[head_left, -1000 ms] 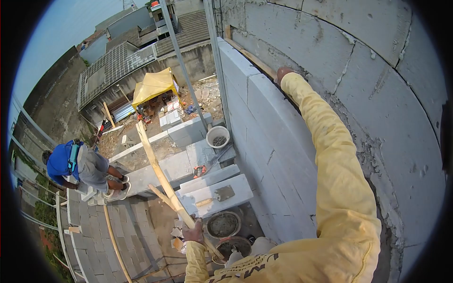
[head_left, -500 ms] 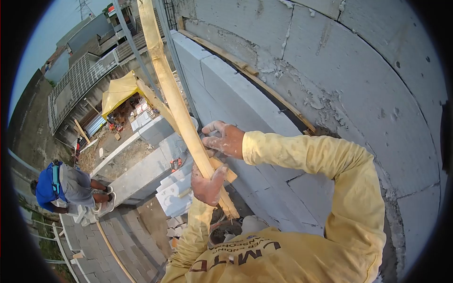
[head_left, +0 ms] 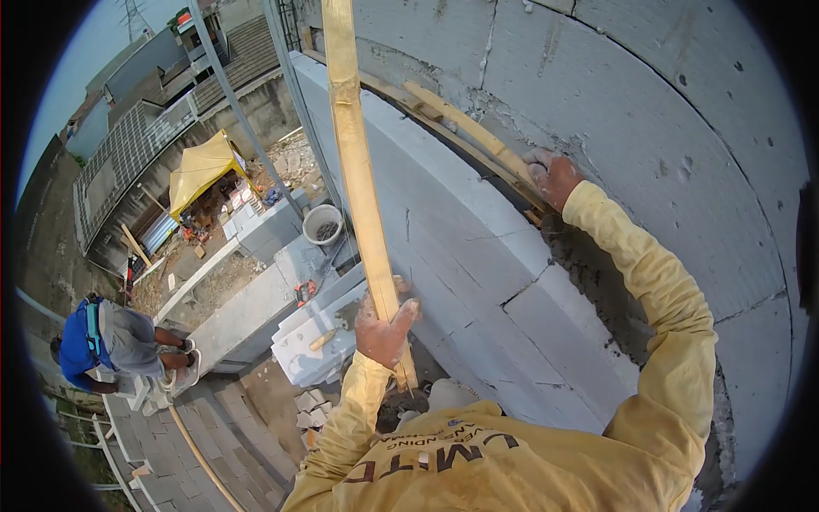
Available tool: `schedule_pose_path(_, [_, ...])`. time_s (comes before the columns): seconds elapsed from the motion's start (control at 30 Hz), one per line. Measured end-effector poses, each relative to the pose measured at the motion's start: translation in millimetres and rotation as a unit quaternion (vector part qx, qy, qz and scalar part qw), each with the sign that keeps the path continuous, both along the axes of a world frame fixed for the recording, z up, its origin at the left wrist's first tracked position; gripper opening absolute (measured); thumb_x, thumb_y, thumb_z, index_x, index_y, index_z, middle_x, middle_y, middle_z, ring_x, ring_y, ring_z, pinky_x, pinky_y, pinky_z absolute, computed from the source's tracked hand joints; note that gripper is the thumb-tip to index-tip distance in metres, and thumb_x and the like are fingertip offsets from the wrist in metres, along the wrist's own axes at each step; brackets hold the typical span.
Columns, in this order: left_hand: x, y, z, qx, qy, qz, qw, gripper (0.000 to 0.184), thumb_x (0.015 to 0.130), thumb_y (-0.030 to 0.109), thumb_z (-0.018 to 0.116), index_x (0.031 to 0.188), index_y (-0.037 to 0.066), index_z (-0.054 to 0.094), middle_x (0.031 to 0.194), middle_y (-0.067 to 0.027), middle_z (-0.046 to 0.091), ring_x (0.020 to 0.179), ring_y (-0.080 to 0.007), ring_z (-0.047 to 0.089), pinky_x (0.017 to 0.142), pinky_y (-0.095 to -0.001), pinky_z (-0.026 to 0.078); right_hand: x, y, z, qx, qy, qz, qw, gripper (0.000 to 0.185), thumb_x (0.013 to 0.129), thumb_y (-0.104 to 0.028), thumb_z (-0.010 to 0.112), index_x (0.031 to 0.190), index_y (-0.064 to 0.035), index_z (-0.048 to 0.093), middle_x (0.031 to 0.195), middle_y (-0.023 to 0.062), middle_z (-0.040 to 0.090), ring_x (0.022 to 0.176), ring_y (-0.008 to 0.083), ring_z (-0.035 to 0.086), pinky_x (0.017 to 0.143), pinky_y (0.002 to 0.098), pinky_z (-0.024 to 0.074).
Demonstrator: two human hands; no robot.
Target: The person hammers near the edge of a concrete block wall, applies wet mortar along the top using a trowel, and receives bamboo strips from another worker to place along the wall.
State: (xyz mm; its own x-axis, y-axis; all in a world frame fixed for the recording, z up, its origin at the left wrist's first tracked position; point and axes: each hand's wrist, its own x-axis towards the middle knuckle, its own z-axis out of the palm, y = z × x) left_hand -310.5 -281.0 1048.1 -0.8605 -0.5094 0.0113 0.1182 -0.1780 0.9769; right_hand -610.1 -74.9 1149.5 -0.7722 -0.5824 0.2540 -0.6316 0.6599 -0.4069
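Near the bottom centre, my left hand is wrapped round a long wooden plank that stands nearly upright and runs past the top edge. On the right, my right hand is closed on the near end of a shorter wood piece. That piece lies over a wooden strip in the gap between the white block wall and the taller grey wall.
A person in blue bends over blocks at the left. Below are a bucket, stacked white blocks, an orange tool and a yellow canopy. A metal post rises behind.
The shorter wood piece, earlier beside the long plank, now lies at the wall gap with my right hand on it. The long plank is more upright, still in my left hand.
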Motion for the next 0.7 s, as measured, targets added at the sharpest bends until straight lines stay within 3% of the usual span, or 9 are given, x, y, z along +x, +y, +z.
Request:
schedule_pose_path(0.03, [5.8,-1.1,-7.5,0.005,-0.011,0.010,1.000,0.041,0.085,0.005,0.065,0.122,0.000,0.049,0.113,-0.0111,0.061,0.088,-0.0139,0.063,0.073,-0.0284,0.056,0.3,8.1,-2.3,0.002,-0.027,-0.006,1.000,0.026,0.094,-0.014,0.050,0.115,-0.0038,0.062,0.098,0.0208,0.065,0.088,0.0340,0.064,0.084,0.0392,0.0487])
schedule_pose_path(0.07, [8.7,-0.8,-14.3,0.036,-0.010,0.037,0.999,0.045,0.084,0.004,0.064,0.125,0.001,0.046,0.109,-0.0125,0.064,0.070,-0.0156,0.064,0.059,-0.0255,0.050,5.4,13.9,-1.6,0.005,-0.053,-0.011,0.999,0.026,0.094,-0.014,0.050,0.115,-0.0045,0.061,0.098,0.0204,0.066,0.088,0.0347,0.064,0.083,0.0400,0.0489])
schedule_pose_path(0.2, [27.4,-9.8,-32.2,0.000,-0.053,0.069,0.996,0.045,0.083,0.004,0.064,0.125,0.000,0.045,0.109,-0.0134,0.064,0.068,-0.0162,0.064,0.057,-0.0258,0.050,17.1,18.2,-7.0,0.032,-0.055,0.002,0.998,0.026,0.094,-0.015,0.049,0.117,-0.0082,0.059,0.097,0.0194,0.065,0.085,0.0341,0.064,0.083,0.0413,0.0495])
schedule_pose_path(0.3, [37.3,-8.7,-35.6,-0.013,-0.064,0.090,0.994,0.046,0.083,0.002,0.064,0.125,0.000,0.045,0.108,-0.0136,0.064,0.065,-0.0167,0.064,0.056,-0.0257,0.050,32.8,7.8,-3.6,0.046,-0.077,-0.049,0.995,0.028,0.094,-0.014,0.049,0.120,-0.0116,0.057,0.098,0.0195,0.066,0.087,0.0348,0.064,0.083,0.0417,0.0496])
schedule_pose_path(0.43, [48.4,-7.8,-49.9,0.029,-0.036,0.115,0.992,0.048,0.082,-0.003,0.061,0.126,0.000,0.044,0.107,-0.0140,0.063,0.064,-0.0168,0.063,0.055,-0.0245,0.050,5.3,11.5,-36.4,0.063,0.032,0.010,0.997,0.034,0.090,-0.009,0.048,0.122,-0.0140,0.057,0.104,0.0209,0.066,0.093,0.0398,0.064,0.084,0.0450,0.0509])
schedule_pose_path(0.53, [59.0,-5.4,-38.7,0.006,-0.043,0.130,0.991,0.042,0.084,0.003,0.064,0.122,-0.001,0.047,0.106,-0.0110,0.063,0.066,-0.0152,0.063,0.059,-0.0250,0.054,3.4,13.1,-31.7,0.094,0.002,0.018,0.995,0.036,0.089,-0.008,0.049,0.123,-0.0145,0.057,0.107,0.0230,0.065,0.095,0.0411,0.064,0.084,0.0451,0.0514])
schedule_pose_path(0.63, [70.7,-10.6,-50.8,0.043,-0.023,0.145,0.988,0.042,0.083,0.003,0.064,0.122,-0.001,0.047,0.106,-0.0116,0.064,0.065,-0.0147,0.063,0.058,-0.0246,0.054,33.2,7.6,-12.7,0.166,-0.022,-0.079,0.983,0.036,0.088,-0.009,0.050,0.123,-0.0150,0.057,0.108,0.0252,0.064,0.097,0.0420,0.063,0.084,0.0447,0.0514])
schedule_pose_path(0.7, [75.8,-13.9,-52.6,0.030,-0.034,0.156,0.987,0.042,0.083,0.003,0.064,0.121,-0.001,0.047,0.105,-0.0119,0.064,0.064,-0.0144,0.063,0.056,-0.0242,0.053,28.8,13.2,-20.3,0.112,-0.039,-0.049,0.992,0.035,0.089,-0.012,0.051,0.123,-0.0143,0.057,0.109,0.0256,0.064,0.099,0.0423,0.062,0.086,0.0454,0.0507])
